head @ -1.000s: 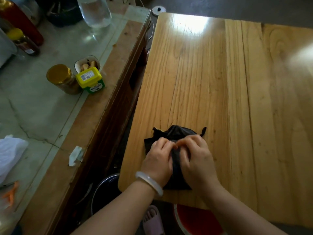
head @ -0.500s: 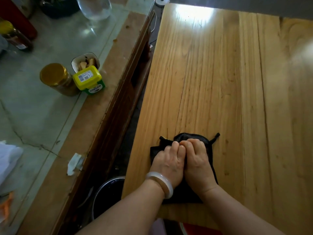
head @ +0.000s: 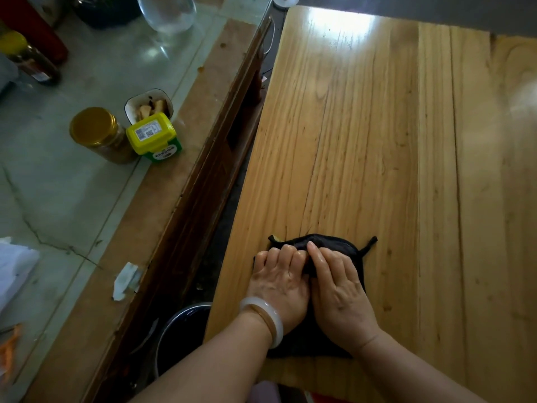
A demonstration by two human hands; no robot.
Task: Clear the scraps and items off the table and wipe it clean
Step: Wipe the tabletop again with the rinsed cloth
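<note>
A black cloth [head: 334, 245] lies on the wooden table [head: 377, 141] near its front left corner, with a thin loop sticking out at its right. Both of my hands are on it, side by side. My left hand [head: 279, 280], with a pale bangle on the wrist, grips the cloth with curled fingers. My right hand [head: 340, 289] lies over the cloth's right half and pinches a raised fold between the two hands; its thumb is hidden.
Left of the table stands a glass-topped counter [head: 72, 184] with a gold-lidded jar [head: 96, 132], a yellow-lidded tub [head: 152, 135], a small bowl of scraps [head: 148, 103] and a paper scrap [head: 125, 280]. A dark bin [head: 180, 330] sits in the gap below.
Both hands have pressed down and drawn close together on the cloth, which now lies flatter and more folded. The right hand's fingers have straightened out over it.
</note>
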